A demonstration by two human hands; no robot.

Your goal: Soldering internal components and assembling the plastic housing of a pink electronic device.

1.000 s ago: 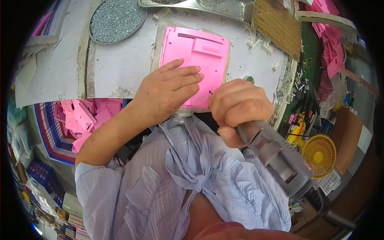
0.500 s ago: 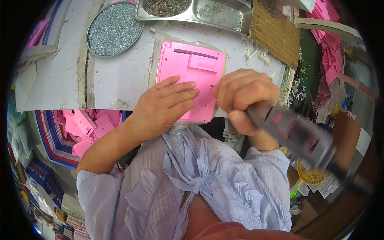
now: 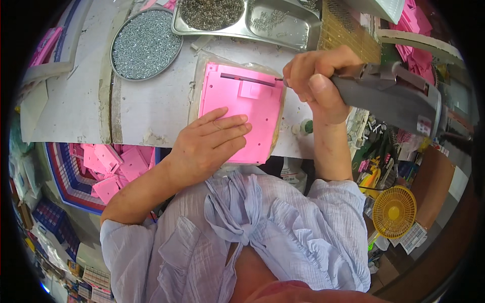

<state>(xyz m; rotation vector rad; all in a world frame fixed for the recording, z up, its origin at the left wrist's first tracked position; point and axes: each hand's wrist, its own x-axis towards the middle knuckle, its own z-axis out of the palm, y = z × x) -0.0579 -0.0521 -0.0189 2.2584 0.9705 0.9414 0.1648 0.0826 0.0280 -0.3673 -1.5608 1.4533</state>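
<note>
While the rectangular pink plastic panel (image 3: 260, 108) is pinned on the white counter (image 3: 146, 111) by the flattened left hand (image 3: 204, 144), its top-right corner is apparently being worked with the dark grey power screwdriver (image 3: 386, 98) gripped in the right hand (image 3: 321, 78), lower holes (image 3: 267, 119) unconfirmed as done.

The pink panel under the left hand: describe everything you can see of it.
The pink panel looks like plastic: flat, rectangular, with a long dark slot, a raised block and small holes. It lies flat on clear-looking film. The left hand rests on its left side; the grey power tool in the right hand has its tip at the panel's far right corner.
</note>
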